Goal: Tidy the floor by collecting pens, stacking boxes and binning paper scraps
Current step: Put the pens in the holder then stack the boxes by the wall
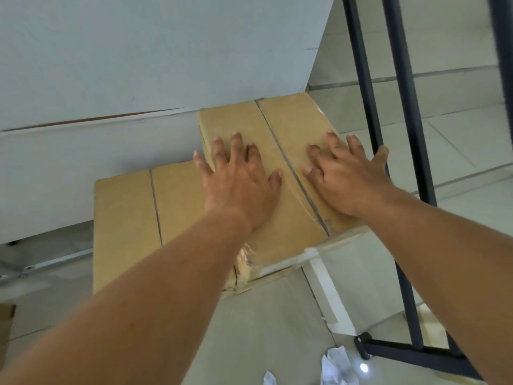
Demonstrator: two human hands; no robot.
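A brown cardboard box (286, 126) lies on top of a bigger cardboard box (125, 218), shifted toward its right side. My left hand (238, 179) lies flat on the top box with fingers spread, left of its taped seam. My right hand (347, 176) presses flat on the same lid, right of the seam. The top box's near corner is torn. Crumpled white paper scraps (337, 365) lie on the floor at the bottom right, with a smaller paper scrap (269, 379) beside them.
A white wall panel (138, 65) stands directly behind the boxes. A black metal frame (408, 134) with upright legs and a floor bar rises at the right. Part of another cardboard piece (5, 329) shows at the left edge. The floor is pale tile.
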